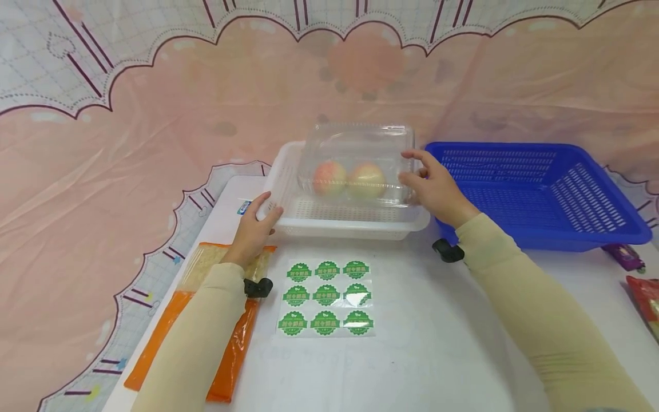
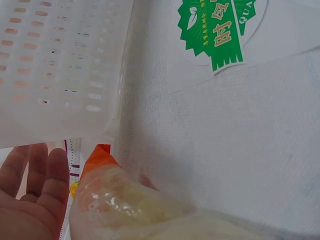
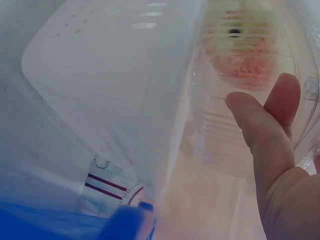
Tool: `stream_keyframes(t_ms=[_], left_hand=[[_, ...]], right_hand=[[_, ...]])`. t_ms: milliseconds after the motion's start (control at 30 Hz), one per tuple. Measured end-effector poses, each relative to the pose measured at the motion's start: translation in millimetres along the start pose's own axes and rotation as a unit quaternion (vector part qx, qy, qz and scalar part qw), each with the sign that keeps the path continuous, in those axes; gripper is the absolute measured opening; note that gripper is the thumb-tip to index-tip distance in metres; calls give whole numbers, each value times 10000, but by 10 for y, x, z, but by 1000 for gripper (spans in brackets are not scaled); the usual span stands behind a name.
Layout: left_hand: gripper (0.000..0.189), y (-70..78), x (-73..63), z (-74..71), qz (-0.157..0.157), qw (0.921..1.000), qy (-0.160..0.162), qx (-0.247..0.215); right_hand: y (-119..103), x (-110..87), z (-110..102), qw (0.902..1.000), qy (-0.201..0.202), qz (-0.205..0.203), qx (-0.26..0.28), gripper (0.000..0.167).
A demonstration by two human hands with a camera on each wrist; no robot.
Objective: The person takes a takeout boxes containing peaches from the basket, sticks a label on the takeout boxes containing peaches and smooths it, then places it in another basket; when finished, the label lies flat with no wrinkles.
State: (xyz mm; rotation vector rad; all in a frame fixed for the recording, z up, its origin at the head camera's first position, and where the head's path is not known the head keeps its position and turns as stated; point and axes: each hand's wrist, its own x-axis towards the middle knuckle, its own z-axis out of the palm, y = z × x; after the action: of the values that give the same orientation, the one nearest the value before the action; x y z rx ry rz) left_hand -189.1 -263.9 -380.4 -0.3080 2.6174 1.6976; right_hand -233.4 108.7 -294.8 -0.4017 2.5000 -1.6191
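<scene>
My right hand point(image 1: 437, 186) grips the right side of a clear plastic box point(image 1: 355, 140), thumb and index finger at its edge. Two round red-and-yellow fruits point(image 1: 329, 177) show through the plastic, side by side. The box overlaps the white perforated basket point(image 1: 345, 225) and stands higher than its back rim. At the basket's left front corner is my left hand point(image 1: 251, 232), thumb and index finger spread apart. In the left wrist view, the fingers point(image 2: 52, 185) of that hand are relaxed, just beyond the basket's wall, holding nothing.
A sheet of round green stickers point(image 1: 326, 296) lies in front of the white basket. An orange bag with a see-through window point(image 1: 234, 349) lies under the left forearm. The blue basket point(image 1: 520, 236) stands at right, with purple point(image 1: 624, 257) and red packets point(image 1: 646, 300) near it.
</scene>
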Motion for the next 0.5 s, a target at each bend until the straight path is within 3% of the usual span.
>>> stream_keyframes(t_ms=[300,500], left_hand=[[68,7,-30,1,-38,10000,-22,-45],[68,28,-41,-3,-21,10000,-37,-5]], right_hand=[[-20,-183,-133,9994,-112,-110,296,56],[21,-316,-243,9996,140,-238,104,51]])
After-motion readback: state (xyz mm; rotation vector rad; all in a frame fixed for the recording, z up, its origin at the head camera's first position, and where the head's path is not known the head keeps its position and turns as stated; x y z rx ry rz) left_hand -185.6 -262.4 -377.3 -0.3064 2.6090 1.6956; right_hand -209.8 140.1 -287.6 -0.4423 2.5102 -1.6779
